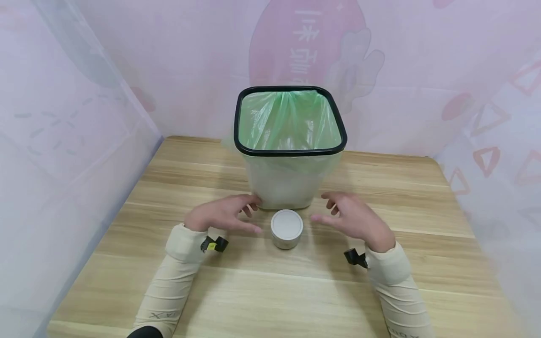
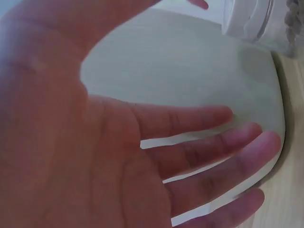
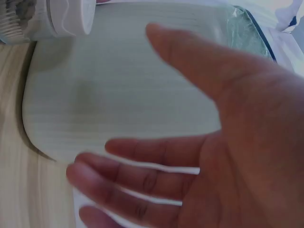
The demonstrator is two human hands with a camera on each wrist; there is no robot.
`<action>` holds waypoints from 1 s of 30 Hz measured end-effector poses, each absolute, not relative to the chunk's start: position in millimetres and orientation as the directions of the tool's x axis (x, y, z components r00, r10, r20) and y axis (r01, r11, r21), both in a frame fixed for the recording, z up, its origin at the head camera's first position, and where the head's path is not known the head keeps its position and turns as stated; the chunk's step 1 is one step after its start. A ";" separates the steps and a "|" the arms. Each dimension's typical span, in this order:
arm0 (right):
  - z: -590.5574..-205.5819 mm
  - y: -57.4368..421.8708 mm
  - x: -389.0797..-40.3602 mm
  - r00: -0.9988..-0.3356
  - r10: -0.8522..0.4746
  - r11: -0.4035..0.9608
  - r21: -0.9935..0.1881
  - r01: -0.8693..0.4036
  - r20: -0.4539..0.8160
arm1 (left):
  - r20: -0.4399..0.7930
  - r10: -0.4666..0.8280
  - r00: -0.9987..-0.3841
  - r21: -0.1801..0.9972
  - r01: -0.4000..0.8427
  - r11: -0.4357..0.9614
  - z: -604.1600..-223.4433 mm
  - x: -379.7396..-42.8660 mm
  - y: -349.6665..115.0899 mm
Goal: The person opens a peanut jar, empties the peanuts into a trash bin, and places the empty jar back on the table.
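A small jar with a white lid (image 1: 287, 225) stands upright on the table, just in front of a pale trash bin (image 1: 287, 183). Seen from the side in the left wrist view, the jar (image 2: 280, 28) has a clear body with greyish lumps inside; what they are is unclear. My left hand (image 1: 226, 213) is to the left of the jar, fingers loosely extended near the bin's lower left corner. On the other side, my right hand (image 1: 352, 216) has its thumb and fingers spread, apart from the jar. Neither hand holds anything.
A black rim (image 1: 291, 153) holds a thin green bag (image 1: 291, 119) lining the bin. The wooden table (image 1: 262, 300) has its back edge near a printed pink-and-white cloth (image 1: 190, 61), which also hangs along both sides.
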State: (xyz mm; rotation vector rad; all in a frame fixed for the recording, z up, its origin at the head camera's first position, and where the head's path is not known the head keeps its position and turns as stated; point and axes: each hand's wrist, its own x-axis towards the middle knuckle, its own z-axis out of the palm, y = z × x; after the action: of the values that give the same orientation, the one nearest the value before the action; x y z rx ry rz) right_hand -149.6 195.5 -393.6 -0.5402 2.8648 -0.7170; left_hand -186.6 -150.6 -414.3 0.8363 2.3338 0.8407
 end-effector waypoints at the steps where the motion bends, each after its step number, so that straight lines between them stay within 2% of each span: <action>1: -393.9 194.1 -149.5 -0.916 -0.399 0.806 -0.489 -0.332 -0.035 | -0.257 0.699 -0.668 0.704 0.366 0.608 -414.4 -185.8 -149.4; 8: -397.1 183.1 -147.1 -0.865 -0.502 0.743 -0.513 -0.430 -0.002 | -0.248 0.744 -0.621 0.732 0.383 0.564 -420.0 -183.4 -139.3; 19: -406.3 170.2 -143.9 -0.834 -0.552 0.747 -0.450 -0.489 -0.010 | -0.096 0.850 -0.518 0.763 0.509 0.397 -439.7 -184.8 -116.3; 26: -408.4 163.3 -140.3 -0.838 -0.545 0.754 -0.444 -0.484 -0.013 | -0.029 0.856 -0.517 0.710 0.592 0.382 -455.3 -186.9 -104.4; 30: -411.9 159.8 -139.9 -0.828 -0.560 0.750 -0.419 -0.512 0.009 | 0.014 0.861 -0.508 0.728 0.595 0.340 -465.0 -188.5 -99.3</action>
State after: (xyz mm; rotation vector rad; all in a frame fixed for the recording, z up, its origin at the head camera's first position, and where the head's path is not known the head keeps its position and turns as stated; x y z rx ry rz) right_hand -139.9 159.8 -411.9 -0.8698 2.8278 -0.6257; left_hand -188.5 -99.3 -465.0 1.2850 2.2351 0.9761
